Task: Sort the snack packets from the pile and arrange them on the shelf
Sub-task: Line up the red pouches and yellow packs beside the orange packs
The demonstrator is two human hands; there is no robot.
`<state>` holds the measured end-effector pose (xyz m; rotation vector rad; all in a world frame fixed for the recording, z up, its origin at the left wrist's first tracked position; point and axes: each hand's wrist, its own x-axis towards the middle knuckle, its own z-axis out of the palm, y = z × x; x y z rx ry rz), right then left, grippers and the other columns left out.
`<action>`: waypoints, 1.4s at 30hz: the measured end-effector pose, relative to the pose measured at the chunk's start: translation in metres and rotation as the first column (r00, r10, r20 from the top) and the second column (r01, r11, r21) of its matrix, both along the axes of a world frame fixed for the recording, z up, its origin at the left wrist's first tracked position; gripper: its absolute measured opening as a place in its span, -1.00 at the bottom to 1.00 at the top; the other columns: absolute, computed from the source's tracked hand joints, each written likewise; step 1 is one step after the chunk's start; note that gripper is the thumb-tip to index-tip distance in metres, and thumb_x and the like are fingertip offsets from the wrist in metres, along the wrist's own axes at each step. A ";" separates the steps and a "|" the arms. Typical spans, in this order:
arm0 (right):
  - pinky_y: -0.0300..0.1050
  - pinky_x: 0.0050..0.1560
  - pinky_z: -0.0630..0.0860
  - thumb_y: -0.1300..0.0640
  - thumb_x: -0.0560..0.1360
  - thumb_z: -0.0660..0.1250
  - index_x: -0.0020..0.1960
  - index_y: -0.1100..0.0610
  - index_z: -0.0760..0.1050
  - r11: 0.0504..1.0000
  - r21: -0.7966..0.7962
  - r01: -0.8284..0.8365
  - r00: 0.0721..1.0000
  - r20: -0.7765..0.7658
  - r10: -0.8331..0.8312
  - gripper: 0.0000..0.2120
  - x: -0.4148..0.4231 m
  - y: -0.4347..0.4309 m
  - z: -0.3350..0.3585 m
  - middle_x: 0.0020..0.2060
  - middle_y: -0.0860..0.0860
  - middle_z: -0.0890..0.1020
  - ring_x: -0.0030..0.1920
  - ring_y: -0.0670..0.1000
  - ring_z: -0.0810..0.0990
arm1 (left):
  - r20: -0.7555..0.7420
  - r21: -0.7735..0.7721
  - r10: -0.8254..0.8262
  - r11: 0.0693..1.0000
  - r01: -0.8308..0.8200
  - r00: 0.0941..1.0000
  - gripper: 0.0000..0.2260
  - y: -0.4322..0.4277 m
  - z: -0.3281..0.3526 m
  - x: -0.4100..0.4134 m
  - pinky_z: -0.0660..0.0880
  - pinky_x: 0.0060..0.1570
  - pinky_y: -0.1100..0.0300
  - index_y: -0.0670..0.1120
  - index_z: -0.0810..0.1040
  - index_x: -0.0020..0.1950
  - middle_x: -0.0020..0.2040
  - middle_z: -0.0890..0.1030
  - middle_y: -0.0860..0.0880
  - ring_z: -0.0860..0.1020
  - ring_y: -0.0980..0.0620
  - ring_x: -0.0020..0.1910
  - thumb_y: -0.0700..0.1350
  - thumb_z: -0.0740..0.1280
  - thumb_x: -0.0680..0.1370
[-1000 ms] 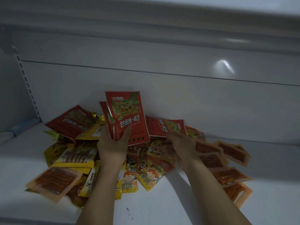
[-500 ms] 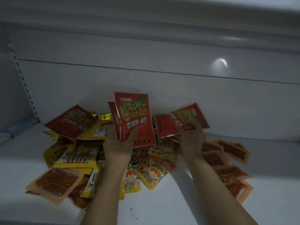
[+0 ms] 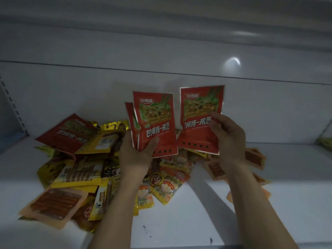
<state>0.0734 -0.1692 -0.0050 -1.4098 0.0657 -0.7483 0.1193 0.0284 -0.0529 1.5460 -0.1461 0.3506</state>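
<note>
While both hands hold red packets up above the pile [image 3: 80, 173], the open room lies mostly to the right. Bare white shelf [image 3: 287, 194] runs from beyond the right fingers to the frame edge. A greenish item [image 3: 326, 141] is cut off there, too blurred to identify. Below the wrists, a bare strip runs along the shelf's front edge. Left of the left fingers the pile covers the shelf nearly to the perforated upright [image 3: 12, 108]. Behind the fingertips the white back panel [image 3: 71, 83] closes the bay, and the pile reaches close to it.

Counts:
- **Red packets:** four visible.
  - Two are in the left hand [image 3: 136, 155]: the front packet [image 3: 156, 123] and the second packet's edge [image 3: 129, 115], showing behind it. Whether more sit behind cannot be told.
  - One, the single packet [image 3: 199, 119], is in the right hand [image 3: 230, 141].
  - One, the loose red packet [image 3: 66, 133], lies on top of the pile, left of the left fingers.
- **Orange see-through packets:** one [image 3: 52, 203] at the pile's near left corner. Several more [image 3: 255, 157] lie right of and beneath the right wrist, their count obscured by the forearm.
- **Yellow packets:** many [image 3: 79, 175], overlapping, not countable.

Fingers:
- **Left:** the thumb [image 3: 152, 142] is pressed across the front packet's lower face. The other fingers are hidden behind, grasping both packets upright.
- **Right:** the fingers [image 3: 215, 121] are curled over the single packet's right side, pinching it upright. It is just beside the left-hand pair, nearly meeting it at the bottom corners and apart at the top.
</note>
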 end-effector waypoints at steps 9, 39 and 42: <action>-0.33 -0.21 0.59 0.35 0.51 0.38 0.07 -0.04 0.60 0.997 -0.069 -0.037 0.999 -0.032 0.035 -0.69 -0.045 -0.015 0.006 0.01 -0.07 0.67 -0.10 -0.16 0.69 | 0.021 0.118 -0.097 0.989 0.094 0.995 -0.66 -0.025 0.015 -0.007 0.49 -0.13 0.43 0.08 0.48 0.22 -0.05 0.54 0.31 0.53 0.43 -0.17 -0.01 0.47 0.50; -0.05 0.00 0.65 0.25 0.46 0.47 0.24 -0.05 0.54 0.865 -0.066 0.498 0.842 -0.204 -0.500 -0.60 -0.383 -0.293 -0.047 0.12 -0.06 0.60 0.09 -0.04 0.64 | -0.073 0.174 -0.670 0.721 0.671 0.739 -0.72 -0.382 0.014 -0.274 0.52 -0.14 0.23 0.02 0.52 0.14 -0.01 0.65 0.12 0.63 0.14 -0.04 -0.01 0.48 0.49; -0.02 -0.03 0.66 0.28 0.44 0.48 0.18 0.00 0.58 0.820 -0.024 0.572 0.805 -0.172 -0.567 -0.64 -0.415 -0.313 -0.053 0.08 -0.02 0.63 0.05 -0.01 0.66 | -0.060 0.194 -0.695 0.696 0.692 0.716 -0.76 -0.409 0.010 -0.300 0.54 -0.11 0.21 0.10 0.50 0.09 -0.02 0.65 0.14 0.63 0.14 -0.04 -0.01 0.48 0.49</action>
